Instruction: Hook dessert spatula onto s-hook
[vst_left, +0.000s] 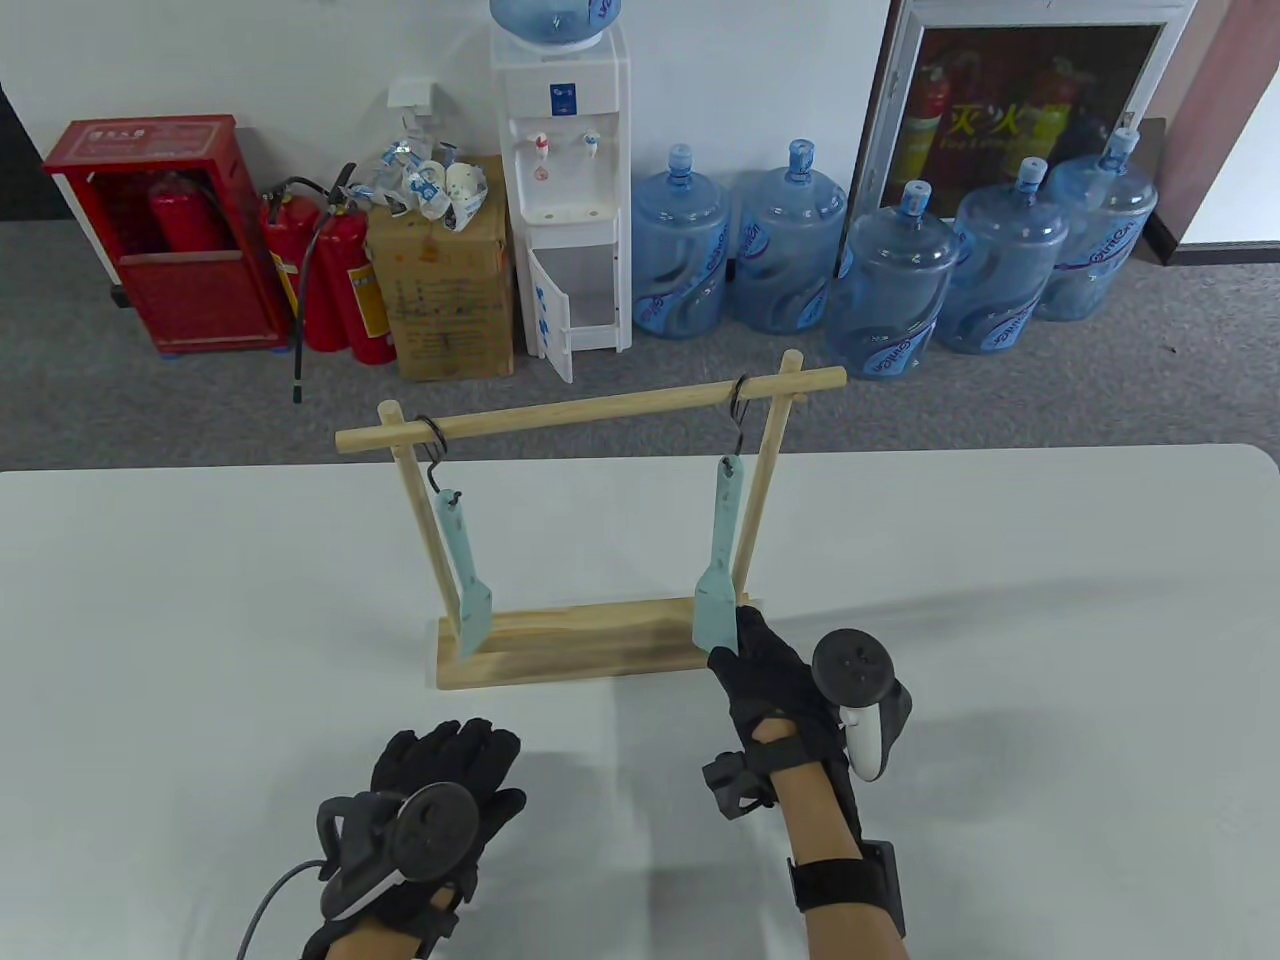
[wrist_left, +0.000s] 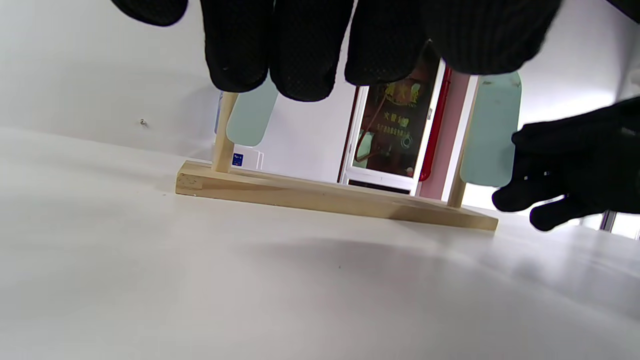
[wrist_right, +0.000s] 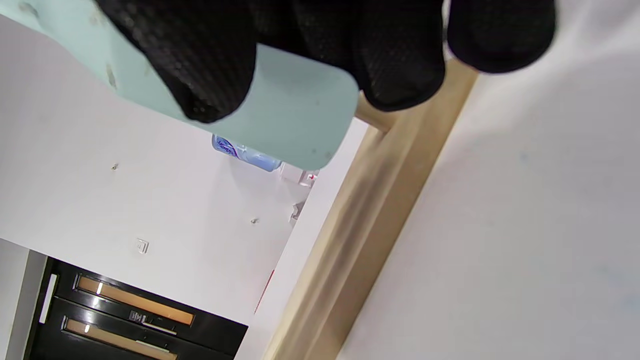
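Note:
A wooden rack (vst_left: 590, 405) stands on the white table with two black S-hooks on its rod. A mint dessert spatula (vst_left: 718, 560) hangs from the right S-hook (vst_left: 739, 418). My right hand (vst_left: 738, 640) grips the lower right corner of its blade. The right wrist view shows my fingers (wrist_right: 200, 75) lying over the blade (wrist_right: 295, 115). In the left wrist view that blade (wrist_left: 490, 130) hangs by the right post with my right hand (wrist_left: 565, 170) at its edge. My left hand (vst_left: 455, 770) rests flat on the table, empty, in front of the rack.
A second mint spatula (vst_left: 462, 575) hangs from the left S-hook (vst_left: 432, 452). The rack's wooden base (vst_left: 580, 650) lies just beyond both hands. Behind the table are water jugs (vst_left: 890, 280), a dispenser (vst_left: 565, 190), a cardboard box (vst_left: 440, 290) and fire extinguishers (vst_left: 335, 280).

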